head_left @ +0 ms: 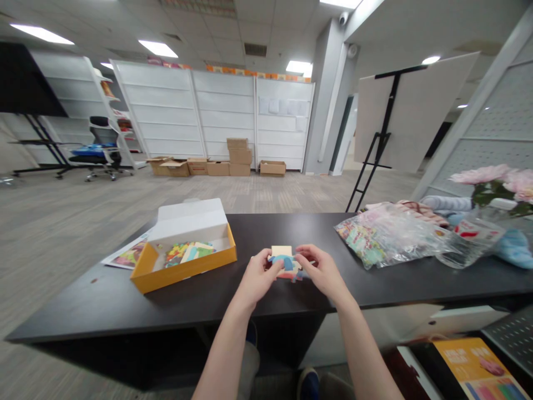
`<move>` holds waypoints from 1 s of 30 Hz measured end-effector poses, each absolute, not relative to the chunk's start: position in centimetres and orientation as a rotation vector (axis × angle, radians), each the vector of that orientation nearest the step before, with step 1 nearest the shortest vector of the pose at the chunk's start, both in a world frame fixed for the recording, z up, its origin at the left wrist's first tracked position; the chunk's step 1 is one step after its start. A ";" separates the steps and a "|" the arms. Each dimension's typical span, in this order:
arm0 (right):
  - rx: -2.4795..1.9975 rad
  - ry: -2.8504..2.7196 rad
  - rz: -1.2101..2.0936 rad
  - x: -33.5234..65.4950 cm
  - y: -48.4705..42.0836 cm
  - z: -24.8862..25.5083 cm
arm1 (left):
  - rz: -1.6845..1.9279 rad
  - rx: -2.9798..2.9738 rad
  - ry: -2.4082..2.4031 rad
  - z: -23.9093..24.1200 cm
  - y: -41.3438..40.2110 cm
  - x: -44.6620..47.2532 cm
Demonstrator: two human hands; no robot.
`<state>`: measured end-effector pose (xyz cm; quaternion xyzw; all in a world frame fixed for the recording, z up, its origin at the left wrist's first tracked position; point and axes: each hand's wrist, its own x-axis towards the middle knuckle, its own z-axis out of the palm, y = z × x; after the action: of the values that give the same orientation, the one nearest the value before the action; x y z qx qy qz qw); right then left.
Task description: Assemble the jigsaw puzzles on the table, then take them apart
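Over the front middle of a dark table (125,300), my two hands meet around a small cluster of wooden puzzle pieces (284,259), pale wood with a blue piece on top. My left hand (259,278) pinches the cluster's left side with curled fingers. My right hand (320,269) grips its right side, fingers bent over the pieces. To the left stands an open yellow box (183,271) with a white lid flipped up, holding several coloured puzzle pieces (188,253).
A printed sheet (125,256) lies under the box's left end. Clear plastic bags (383,236) with coloured contents, a plastic bottle (466,239) and pink flowers (495,180) crowd the table's right end. An easel board (412,111) stands behind; cardboard boxes (233,158) line the far wall.
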<state>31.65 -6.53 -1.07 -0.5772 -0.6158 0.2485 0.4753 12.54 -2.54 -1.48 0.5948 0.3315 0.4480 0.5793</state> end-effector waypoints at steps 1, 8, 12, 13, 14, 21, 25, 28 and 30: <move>-1.489 -1.559 0.482 31.8 -6.5 -1.3 | 1.108 1.302 0.807 -1.4 -2.4 12.2; -1.811 -1.910 0.096 32.4 -6.9 -3.5 | 1.164 0.802 0.719 -0.9 -2.4 11.4; -1.798 -1.958 0.132 32.3 -6.6 -3.6 | 1.169 0.701 0.742 -1.3 -2.2 12.2; -1.781 -1.958 0.162 32.3 -6.6 -3.5 | 1.171 0.690 0.744 -1.4 -2.1 12.4; -1.764 -1.950 0.194 32.3 -6.6 -3.3 | 1.169 0.685 0.744 -1.5 -2.0 12.5; -1.603 -1.667 0.540 32.2 -6.4 -2.9 | 1.163 0.766 0.784 -1.7 -2.0 12.8; -1.409 -1.460 0.705 32.8 -6.3 -2.4 | 1.138 0.953 0.850 -1.9 -2.1 12.8; -1.307 -1.305 0.744 33.0 -6.5 -1.3 | 1.108 1.131 0.988 -2.2 -1.9 12.7; -1.262 -1.235 0.773 32.6 -6.6 -0.6 | 1.105 1.203 1.040 -2.4 -1.8 12.7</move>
<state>32.58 -6.61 -0.63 -0.5377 -0.5262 0.3295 0.5705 12.73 -1.84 -2.43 0.5120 0.4425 0.4701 0.5667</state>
